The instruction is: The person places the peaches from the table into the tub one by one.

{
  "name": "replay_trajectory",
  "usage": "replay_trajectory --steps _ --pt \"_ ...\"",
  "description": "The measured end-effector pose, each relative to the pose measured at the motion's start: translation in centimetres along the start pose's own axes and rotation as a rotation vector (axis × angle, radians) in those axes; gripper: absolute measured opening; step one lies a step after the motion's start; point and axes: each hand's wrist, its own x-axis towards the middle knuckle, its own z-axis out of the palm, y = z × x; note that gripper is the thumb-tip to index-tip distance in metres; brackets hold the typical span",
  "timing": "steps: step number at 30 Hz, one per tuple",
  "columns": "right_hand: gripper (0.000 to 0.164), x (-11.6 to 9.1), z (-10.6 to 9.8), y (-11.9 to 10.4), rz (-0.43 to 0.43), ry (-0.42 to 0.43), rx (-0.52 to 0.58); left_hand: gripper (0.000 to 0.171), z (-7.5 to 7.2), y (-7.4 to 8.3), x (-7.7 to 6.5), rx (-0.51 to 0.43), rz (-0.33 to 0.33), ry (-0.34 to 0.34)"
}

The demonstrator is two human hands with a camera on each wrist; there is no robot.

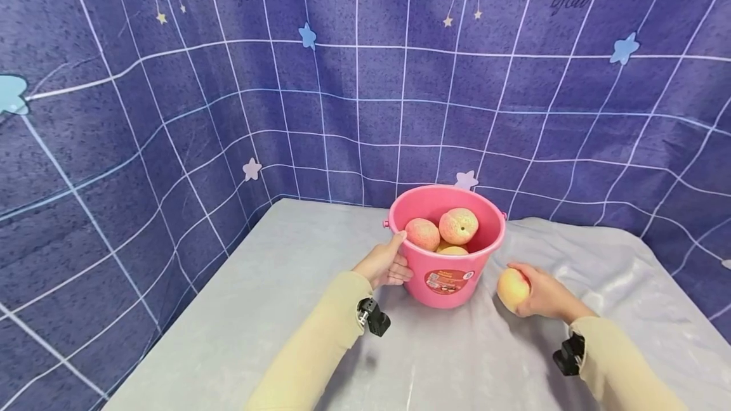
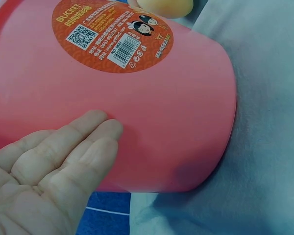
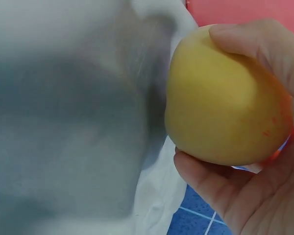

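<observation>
A pink bucket (image 1: 440, 281) stands upright on the grey-covered table, a red oval label on its front. My left hand (image 1: 388, 264) holds its left side, thumb at the rim and fingers against the outer wall. The left wrist view shows those fingers (image 2: 95, 142) lying along the pink side below the label. Inside the bucket are a reddish peach (image 1: 422, 234), a paler peach (image 1: 459, 226) and a yellow fruit (image 1: 451, 249) partly hidden under them. To the right of the bucket, my right hand (image 1: 545, 293) grips a yellow peach (image 3: 225, 103) between thumb and fingers.
A wrinkled grey sheet (image 1: 240, 309) covers the table. Behind it and along the left hangs a blue curtain (image 1: 365, 113) with a white grid, clouds and stars. Small pegs (image 1: 386, 224) stick out at the bucket's rim.
</observation>
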Motion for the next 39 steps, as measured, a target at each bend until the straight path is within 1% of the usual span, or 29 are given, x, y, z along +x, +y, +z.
replay_trajectory --steps 4,7,10,15,20,24,29,33,39 --pt "0.086 -0.5 0.3 0.3 -0.023 -0.011 -0.011 0.082 0.0 0.0 0.1 0.008 0.004 -0.004" --pt "0.087 -0.7 0.5 0.4 -0.014 -0.03 -0.016 0.083 0.0 0.1 0.2 0.011 0.004 -0.005" --pt "0.088 -0.8 0.6 0.5 -0.014 -0.03 -0.02 0.083 0.0 0.1 0.3 0.007 -0.002 -0.005" --pt "0.088 -0.7 0.8 0.5 -0.049 0.003 -0.014 0.083 -0.1 0.3 0.3 -0.004 -0.009 0.009" --pt "0.089 -1.0 0.9 0.6 -0.046 0.042 0.012 0.084 0.0 0.3 0.5 0.004 -0.01 0.001" --pt "0.09 -1.2 0.7 0.6 -0.04 0.053 0.013 0.084 0.1 0.2 0.7 0.009 -0.009 0.005" --pt "0.088 -1.4 0.3 0.5 -0.048 0.069 0.015 0.082 0.5 0.2 0.4 0.008 -0.015 0.016" --pt "0.087 -1.4 -0.6 0.4 -0.061 0.079 0.004 0.081 0.5 0.2 0.3 0.018 -0.01 0.018" --pt "0.086 -1.0 -1.9 -0.3 -0.037 0.073 -0.009 0.081 0.4 0.0 0.2 0.034 -0.006 0.026"
